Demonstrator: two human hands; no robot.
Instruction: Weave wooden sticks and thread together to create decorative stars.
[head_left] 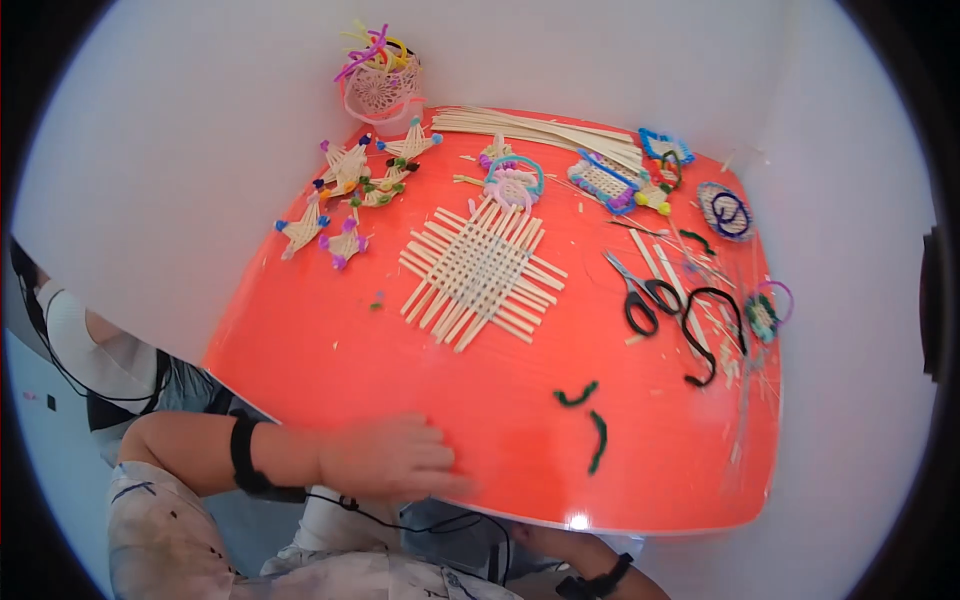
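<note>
My left hand (pixel 395 458), blurred by motion, is low over the front edge of the red table (pixel 300 350). Its fingers reach to the right, somewhat apart, and nothing shows in them. My right hand (pixel 540 540) is below the table's front edge, its fingers mostly hidden. Beyond my left hand lies a flat square mat (pixel 483 270) woven from pale wooden strips, their loose ends sticking out on all sides. Two short dark green pipe cleaner pieces, one bent (pixel 577 395) and one nearly straight (pixel 598 442), lie to the right of my left hand.
Black-handled scissors (pixel 640 297) and a bent black pipe cleaner (pixel 715 335) lie right, amid strip scraps. Several woven stars (pixel 345 165) sit far left near a pink basket (pixel 385 90) of pipe cleaners. Long strips (pixel 530 130) and small woven pieces (pixel 605 180) line the back.
</note>
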